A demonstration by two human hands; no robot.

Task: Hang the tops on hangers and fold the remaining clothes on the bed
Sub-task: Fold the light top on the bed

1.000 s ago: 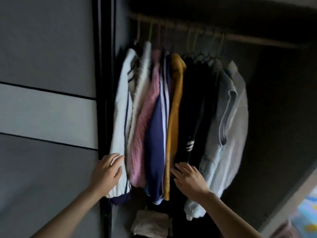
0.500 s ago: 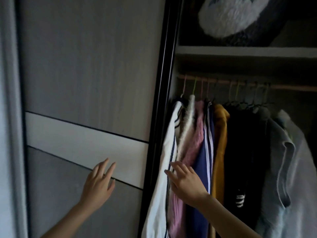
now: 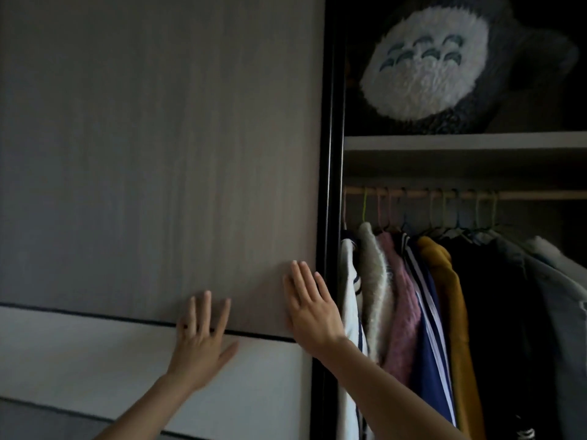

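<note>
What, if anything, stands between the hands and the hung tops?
Nothing visible does. The left hand and right hand lie flat on the sliding door; the hung tops sit in the open section just right of the door's dark edge.

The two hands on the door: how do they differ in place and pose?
The left hand lies lower, across the dark line of the door, with fingers spread. The right hand lies higher, beside the door's edge, with fingers closer together. Both are open, flat on the door, and hold nothing.
</note>
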